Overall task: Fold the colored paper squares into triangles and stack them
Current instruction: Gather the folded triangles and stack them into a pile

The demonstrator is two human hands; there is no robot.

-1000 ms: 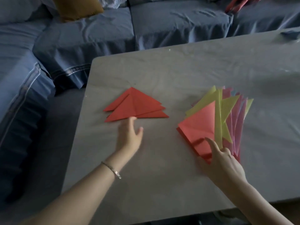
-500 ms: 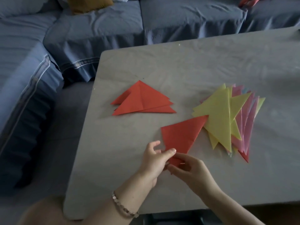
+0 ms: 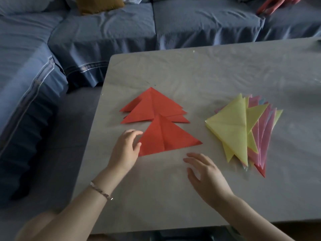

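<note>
A red paper triangle [image 3: 166,136] lies flat on the grey table [image 3: 208,75], its tip overlapping a stack of red folded triangles [image 3: 151,106] behind it. My left hand [image 3: 125,150] touches the triangle's left corner with loosely curved fingers. A little in front of the triangle's lower edge, my right hand [image 3: 206,174] hovers with spread fingers and holds nothing. To the right lies a fanned pile of yellow and pink papers [image 3: 243,129], a yellow one on top.
A blue sofa [image 3: 112,30] wraps around the table's far and left sides, with a mustard cushion [image 3: 99,4] on it. The table's left edge drops to a dark floor gap. A pinkish object [image 3: 271,6] lies on the sofa at top right.
The red triangle that both hands pinched near the table's front now lies flat up against the red stack. My right hand has let go of it and drawn back.
</note>
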